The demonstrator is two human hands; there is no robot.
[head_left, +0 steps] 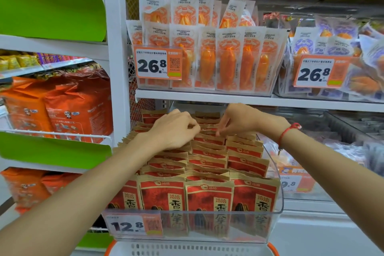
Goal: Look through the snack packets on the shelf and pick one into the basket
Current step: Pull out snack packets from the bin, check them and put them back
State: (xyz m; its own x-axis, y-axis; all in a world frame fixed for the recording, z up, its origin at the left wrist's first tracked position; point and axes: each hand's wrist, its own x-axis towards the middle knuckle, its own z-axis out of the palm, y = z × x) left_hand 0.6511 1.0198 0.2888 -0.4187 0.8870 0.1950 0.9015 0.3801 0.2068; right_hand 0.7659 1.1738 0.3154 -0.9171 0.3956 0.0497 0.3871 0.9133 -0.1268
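Note:
Rows of red and gold snack packets (207, 195) stand upright in a clear plastic bin (276, 201) on the lower shelf. My left hand (174, 131) rests on the packets toward the back left of the bin, fingers curled down onto their top edges. My right hand (239, 120), with a red string at the wrist, reaches in from the right and pinches the top of a packet in a back row. A white basket (187, 249) with orange rim shows at the bottom edge, right below the bin.
The shelf above holds a bin of white and orange packets (207, 56) behind a 26.8 price tag, low over my hands. A second bin of purple-marked packets (332, 48) stands to its right. Orange bags (68, 106) fill the left shelving. A white post (116, 48) divides the two units.

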